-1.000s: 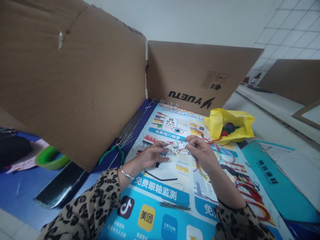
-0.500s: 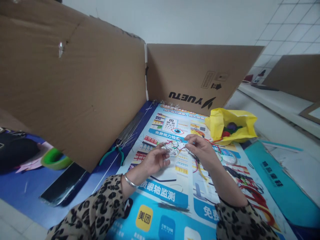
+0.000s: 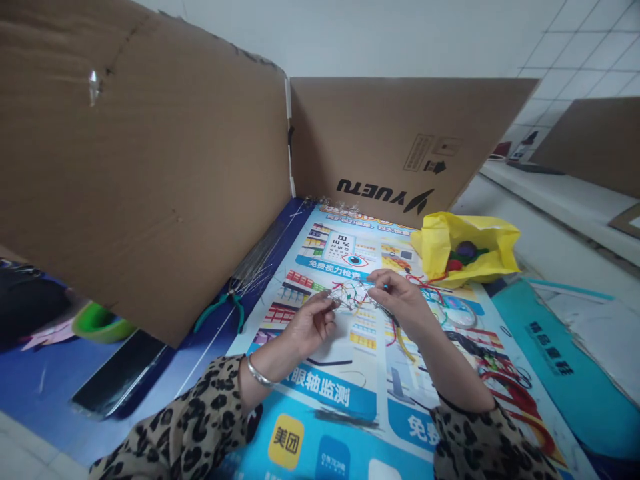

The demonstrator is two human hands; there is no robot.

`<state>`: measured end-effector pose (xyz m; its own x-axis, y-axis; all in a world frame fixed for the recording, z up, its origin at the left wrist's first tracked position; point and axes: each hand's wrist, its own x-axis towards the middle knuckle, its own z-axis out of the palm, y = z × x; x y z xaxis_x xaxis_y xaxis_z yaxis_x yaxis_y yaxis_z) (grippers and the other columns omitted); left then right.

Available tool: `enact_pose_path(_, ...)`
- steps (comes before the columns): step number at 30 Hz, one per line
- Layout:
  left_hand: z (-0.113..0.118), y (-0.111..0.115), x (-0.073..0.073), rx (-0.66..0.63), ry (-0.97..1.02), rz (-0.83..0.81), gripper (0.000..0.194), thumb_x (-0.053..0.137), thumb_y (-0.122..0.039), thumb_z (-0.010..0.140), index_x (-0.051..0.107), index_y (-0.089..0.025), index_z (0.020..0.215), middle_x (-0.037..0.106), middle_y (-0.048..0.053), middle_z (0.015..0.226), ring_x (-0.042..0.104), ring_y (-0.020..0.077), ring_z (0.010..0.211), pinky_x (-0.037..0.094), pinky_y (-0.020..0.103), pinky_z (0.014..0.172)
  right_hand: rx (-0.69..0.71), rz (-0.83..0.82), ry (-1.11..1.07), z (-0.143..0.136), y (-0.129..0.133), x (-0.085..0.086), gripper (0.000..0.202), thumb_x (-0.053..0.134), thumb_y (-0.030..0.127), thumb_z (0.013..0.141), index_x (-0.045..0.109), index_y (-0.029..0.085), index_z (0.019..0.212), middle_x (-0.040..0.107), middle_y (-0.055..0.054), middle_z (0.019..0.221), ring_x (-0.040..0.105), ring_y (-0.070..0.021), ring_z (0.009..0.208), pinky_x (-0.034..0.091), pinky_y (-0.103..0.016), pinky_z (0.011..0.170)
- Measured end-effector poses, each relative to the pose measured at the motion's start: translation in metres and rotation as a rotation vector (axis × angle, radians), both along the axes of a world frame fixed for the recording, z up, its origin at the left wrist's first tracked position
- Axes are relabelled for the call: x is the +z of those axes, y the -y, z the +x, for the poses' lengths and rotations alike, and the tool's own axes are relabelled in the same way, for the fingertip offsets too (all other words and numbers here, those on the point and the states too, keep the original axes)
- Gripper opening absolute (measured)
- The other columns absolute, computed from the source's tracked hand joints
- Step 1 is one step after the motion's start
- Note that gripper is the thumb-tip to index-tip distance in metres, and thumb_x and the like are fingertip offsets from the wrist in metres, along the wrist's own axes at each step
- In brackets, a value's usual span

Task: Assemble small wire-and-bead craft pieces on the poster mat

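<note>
A small tangle of thin wire with red, green and yellow threads (image 3: 352,293) is stretched between my two hands above the printed poster. My left hand (image 3: 313,325), with a silver bangle at the wrist, pinches its left side between thumb and forefinger. At its right side my right hand (image 3: 400,300) has thumb and fingers closed on the wire. Yellow and red strands (image 3: 404,341) trail below my right hand; whether it holds them too cannot be made out.
Teal-handled pliers (image 3: 220,310) and loose wires (image 3: 257,257) lie left, beside a tall cardboard panel (image 3: 150,167). A yellow bag (image 3: 495,253) with yarn balls stands back right. Red cords (image 3: 520,397), a teal board (image 3: 565,360), a black flat object (image 3: 120,373) and a green roll (image 3: 103,323) surround the poster.
The view has shifted slightly. My left fingers have curled in more, and my right hand stays nearly in place at the wire.
</note>
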<state>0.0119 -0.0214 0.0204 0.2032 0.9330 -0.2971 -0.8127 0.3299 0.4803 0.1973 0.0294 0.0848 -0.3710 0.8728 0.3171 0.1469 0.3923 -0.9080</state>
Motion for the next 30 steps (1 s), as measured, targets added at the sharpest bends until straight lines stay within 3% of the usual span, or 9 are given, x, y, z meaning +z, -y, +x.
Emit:
enact_pose_path(6, 0.000, -0.001, 0.001, 0.010, -0.022, -0.025, 0.026, 0.069, -0.016, 0.067, 0.054, -0.016, 0.088, 0.056, -0.004, 0.065, 0.040, -0.0008, 0.040, 0.031, 0.009, 0.037, -0.009, -0.038, 0.012, 0.001, -0.002, -0.005, 0.019, 0.065, 0.034, 0.072, 0.053, 0.021, 0.065, 0.056, -0.004, 0.093, 0.051, -0.0198, 0.091, 0.041, -0.030, 0.070)
enact_pose_path(9, -0.007, -0.003, 0.004, -0.048, -0.039, 0.025, 0.025, 0.068, -0.017, 0.068, 0.053, -0.018, 0.088, 0.047, -0.008, 0.057, 0.032, -0.0013, 0.037, 0.026, 0.011, 0.037, 0.018, -0.163, -0.044, 0.002, -0.005, -0.012, 0.021, 0.062, 0.037, 0.075, 0.051, 0.021, 0.068, 0.058, -0.004, 0.096, 0.050, -0.0131, 0.071, 0.039, -0.026, 0.058)
enact_pose_path(12, -0.019, -0.008, 0.006, -0.146, -0.183, 0.096, 0.025, 0.065, -0.015, 0.067, 0.052, -0.019, 0.088, 0.040, -0.010, 0.052, 0.027, -0.0003, 0.036, 0.021, 0.014, 0.038, 0.073, -0.328, -0.160, 0.002, -0.009, -0.023, 0.024, 0.062, 0.041, 0.075, 0.050, 0.021, 0.070, 0.058, -0.001, 0.089, 0.040, -0.0079, 0.054, 0.030, -0.022, 0.044)
enact_pose_path(16, -0.034, -0.016, 0.007, -0.065, -0.455, 0.146, 0.029, 0.064, -0.017, 0.067, 0.049, -0.021, 0.092, 0.041, -0.010, 0.053, 0.029, 0.0009, 0.037, 0.021, 0.016, 0.040, 0.098, -0.396, -0.242, -0.001, -0.014, -0.035, 0.028, 0.067, 0.043, 0.070, 0.050, 0.021, 0.068, 0.051, 0.003, 0.071, 0.030, -0.0069, 0.049, 0.020, -0.021, 0.040)
enact_pose_path(22, -0.035, -0.020, 0.007, 0.010, -0.724, 0.230, 0.025, 0.063, -0.024, 0.068, 0.049, -0.020, 0.088, 0.046, -0.008, 0.055, 0.032, 0.0033, 0.038, 0.023, 0.018, 0.042, 0.040, -0.303, -0.159, -0.002, -0.017, -0.040, 0.027, 0.063, 0.044, 0.073, 0.048, 0.022, 0.069, 0.047, 0.003, 0.069, 0.031, -0.0080, 0.050, 0.026, -0.023, 0.045)
enact_pose_path(26, -0.017, -0.022, -0.008, 0.132, -0.910, 0.288, 0.018, 0.060, -0.017, 0.069, 0.049, -0.021, 0.083, 0.047, -0.007, 0.056, 0.038, 0.0065, 0.045, 0.026, 0.019, 0.047, -0.027, -0.175, -0.092, -0.017, -0.009, -0.046, 0.023, 0.060, 0.040, 0.076, 0.047, 0.022, 0.069, 0.047, 0.002, 0.071, 0.037, -0.0103, 0.057, 0.032, -0.024, 0.050)
enact_pose_path(30, -0.004, -0.022, -0.017, 0.119, -0.990, 0.338, 0.017, 0.057, -0.010, 0.067, 0.048, -0.020, 0.076, 0.046, -0.007, 0.056, 0.040, 0.0077, 0.048, 0.027, 0.019, 0.049, 0.000, -0.082, -0.055, -0.025, -0.004, -0.048, 0.018, 0.058, 0.034, 0.079, 0.048, 0.022, 0.071, 0.049, 0.001, 0.077, 0.042, -0.0124, 0.067, 0.037, -0.027, 0.061)
